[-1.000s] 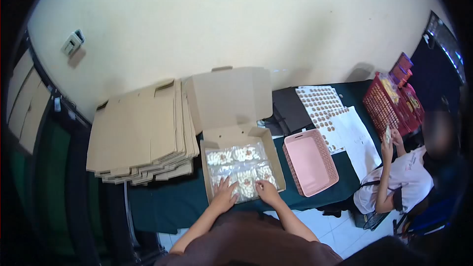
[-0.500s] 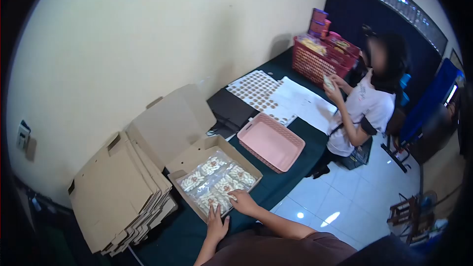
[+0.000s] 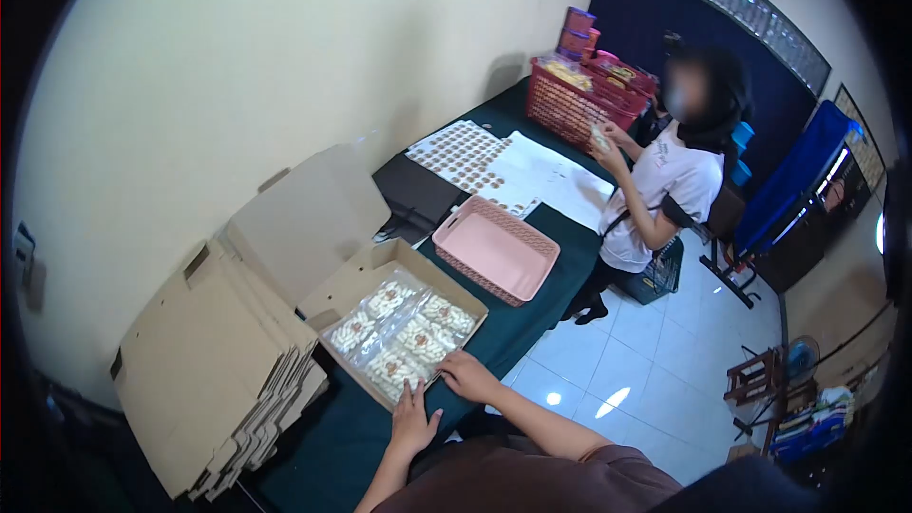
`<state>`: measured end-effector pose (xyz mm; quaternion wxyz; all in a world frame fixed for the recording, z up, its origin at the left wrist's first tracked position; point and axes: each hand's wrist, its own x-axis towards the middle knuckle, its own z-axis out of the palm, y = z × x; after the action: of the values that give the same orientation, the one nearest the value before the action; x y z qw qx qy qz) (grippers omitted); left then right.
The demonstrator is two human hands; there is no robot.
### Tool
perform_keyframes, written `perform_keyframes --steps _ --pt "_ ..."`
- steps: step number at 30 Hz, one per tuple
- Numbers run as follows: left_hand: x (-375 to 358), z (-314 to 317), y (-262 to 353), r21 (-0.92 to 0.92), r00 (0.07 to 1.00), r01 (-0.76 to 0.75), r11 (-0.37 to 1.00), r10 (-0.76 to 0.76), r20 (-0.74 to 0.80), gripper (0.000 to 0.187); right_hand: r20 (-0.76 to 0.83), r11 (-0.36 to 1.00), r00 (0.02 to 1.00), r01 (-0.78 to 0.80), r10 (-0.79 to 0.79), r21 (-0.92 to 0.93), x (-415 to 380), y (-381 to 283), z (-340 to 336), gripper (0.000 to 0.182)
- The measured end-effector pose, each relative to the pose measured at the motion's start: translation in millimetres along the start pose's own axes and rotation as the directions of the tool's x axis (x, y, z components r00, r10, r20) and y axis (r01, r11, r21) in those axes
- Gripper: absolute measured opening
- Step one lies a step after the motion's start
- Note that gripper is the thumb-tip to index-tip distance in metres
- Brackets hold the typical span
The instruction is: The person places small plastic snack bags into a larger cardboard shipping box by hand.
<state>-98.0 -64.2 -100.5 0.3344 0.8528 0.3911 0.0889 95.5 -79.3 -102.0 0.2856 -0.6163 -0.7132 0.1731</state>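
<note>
An open cardboard box point(image 3: 356, 372) holds several clear plastic bags point(image 3: 389, 299) of small pale pieces with round brown labels. My left hand point(image 3: 413, 421) is at the box's near edge, its fingers spread and their tips touching the nearest bag. Just to the right, my right hand point(image 3: 467, 377) rests at the box's near right edge beside another bag; its fingers are bent and partly hidden, and whether they grip anything cannot be made out. The box's lid point(image 3: 309, 218) stands raised toward the wall.
Flattened cardboard boxes point(image 3: 204, 351) are stacked at left. Beyond the box are a pink basket point(image 3: 499, 252), sheets of round labels point(image 3: 461, 152) and a red basket point(image 3: 570, 104). A co-worker point(image 3: 670, 176) stands at right, holding a small pale packet.
The camera view has shifted, so the scene sits further left. My right hand has moved off the bags to the box's near edge. My left hand stays at the nearest bag.
</note>
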Motion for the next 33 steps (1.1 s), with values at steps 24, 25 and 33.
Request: perform_keyframes --steps 24,25,33 --pt "61 15 -28 -0.334 0.815 0.416 0.846 -0.510 -0.276 0.071 0.264 0.963 0.931 -0.219 0.254 -0.154 85 116 -19 0.038" --pt "66 20 -32 -0.391 0.818 0.361 0.847 -0.488 -0.304 0.071 0.306 0.956 0.912 -0.222 0.273 -0.191 86 119 -16 0.044" --pt "80 32 -24 -0.325 0.747 0.517 0.792 -0.603 -0.281 0.080 0.157 0.994 0.981 -0.111 0.111 -0.009 95 111 -22 0.032"
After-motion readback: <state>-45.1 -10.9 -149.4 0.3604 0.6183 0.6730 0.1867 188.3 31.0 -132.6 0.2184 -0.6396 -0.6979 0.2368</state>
